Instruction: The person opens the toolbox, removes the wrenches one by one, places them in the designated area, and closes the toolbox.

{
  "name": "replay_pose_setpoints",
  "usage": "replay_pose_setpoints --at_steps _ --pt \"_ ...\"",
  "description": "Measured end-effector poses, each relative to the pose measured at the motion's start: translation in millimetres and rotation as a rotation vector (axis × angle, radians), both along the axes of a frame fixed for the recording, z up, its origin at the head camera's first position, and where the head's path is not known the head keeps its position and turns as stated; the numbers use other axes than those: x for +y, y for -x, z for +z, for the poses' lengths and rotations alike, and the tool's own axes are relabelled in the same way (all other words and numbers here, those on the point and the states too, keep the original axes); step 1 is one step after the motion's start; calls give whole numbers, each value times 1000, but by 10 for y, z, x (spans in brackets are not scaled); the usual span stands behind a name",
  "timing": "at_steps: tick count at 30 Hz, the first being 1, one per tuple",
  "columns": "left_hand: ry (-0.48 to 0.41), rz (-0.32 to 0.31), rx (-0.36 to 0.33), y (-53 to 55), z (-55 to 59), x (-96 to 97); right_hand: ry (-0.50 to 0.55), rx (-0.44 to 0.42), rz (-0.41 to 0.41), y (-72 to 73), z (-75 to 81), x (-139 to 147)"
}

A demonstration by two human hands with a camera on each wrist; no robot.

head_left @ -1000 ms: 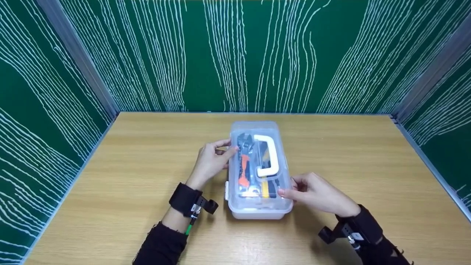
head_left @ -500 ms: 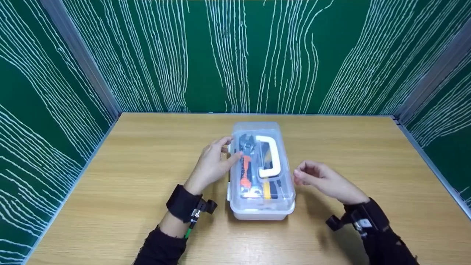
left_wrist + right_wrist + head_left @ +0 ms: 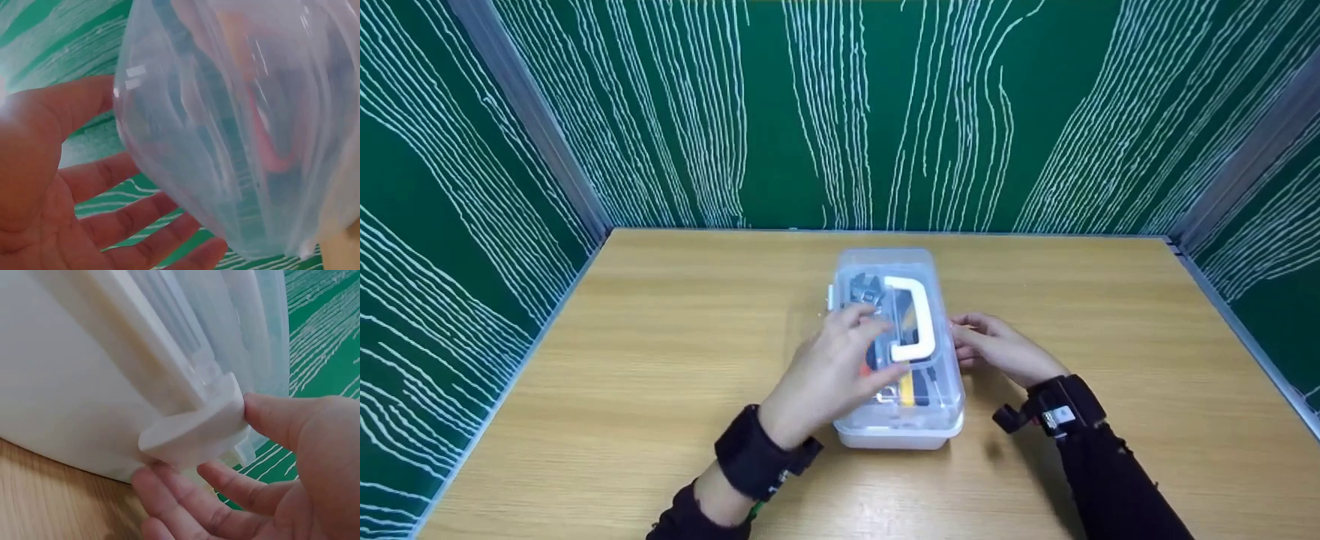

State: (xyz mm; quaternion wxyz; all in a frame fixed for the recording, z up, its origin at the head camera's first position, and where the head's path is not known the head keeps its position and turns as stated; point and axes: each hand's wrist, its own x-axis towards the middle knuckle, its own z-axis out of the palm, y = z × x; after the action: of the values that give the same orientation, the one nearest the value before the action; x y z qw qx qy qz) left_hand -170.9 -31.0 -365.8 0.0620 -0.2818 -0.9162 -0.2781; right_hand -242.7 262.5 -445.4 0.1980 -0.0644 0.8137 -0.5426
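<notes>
A clear plastic toolbox (image 3: 885, 259) stands lengthwise on the table, its lid down and a white carry handle (image 3: 922, 319) folded flat on top. Through the lid show an adjustable wrench (image 3: 866, 289) and a tool with a yellow and black handle (image 3: 907, 386). My left hand (image 3: 832, 367) is over the lid's left half with fingers spread; it hides part of the tools. In the left wrist view its fingers lie along the clear lid (image 3: 185, 112). My right hand (image 3: 1005, 349) is at the box's right side. There its thumb and fingers pinch a white latch (image 3: 194, 433).
Another white latch (image 3: 830, 298) shows on the box's left side. A wooden table (image 3: 697, 300) lies under the box. Green panels with white wavy lines (image 3: 765, 112) rise at the back and both sides, joined by grey metal posts (image 3: 536, 112).
My left hand has moved from the box's left edge to over the lid. My right hand left the near right edge, drew away, then came back to the right side farther up.
</notes>
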Motion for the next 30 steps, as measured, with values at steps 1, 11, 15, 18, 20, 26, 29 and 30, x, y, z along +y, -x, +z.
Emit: replay_pose_setpoints --at_steps 1,11,15,18,20,26,29,30 --pt "21 -12 29 -25 -3 23 6 -8 -3 0 -5 6" --pt "186 -60 189 -204 -81 145 125 -56 -28 -25 -73 -15" --pt "209 -64 217 -241 -118 169 160 -61 -38 -23 -111 -19" --pt "227 -55 239 -253 -122 190 173 -57 -38 -11 -118 -9" --pt "234 -48 254 -258 -122 191 194 -61 -29 -4 -122 -16" --pt "253 -41 264 -254 -114 203 244 -85 -40 -6 -136 -22" --pt "271 -42 256 -248 -120 210 251 -89 -49 -10 -154 -16" --pt "275 -43 256 -247 -122 210 256 -91 -48 -9 -161 -15"
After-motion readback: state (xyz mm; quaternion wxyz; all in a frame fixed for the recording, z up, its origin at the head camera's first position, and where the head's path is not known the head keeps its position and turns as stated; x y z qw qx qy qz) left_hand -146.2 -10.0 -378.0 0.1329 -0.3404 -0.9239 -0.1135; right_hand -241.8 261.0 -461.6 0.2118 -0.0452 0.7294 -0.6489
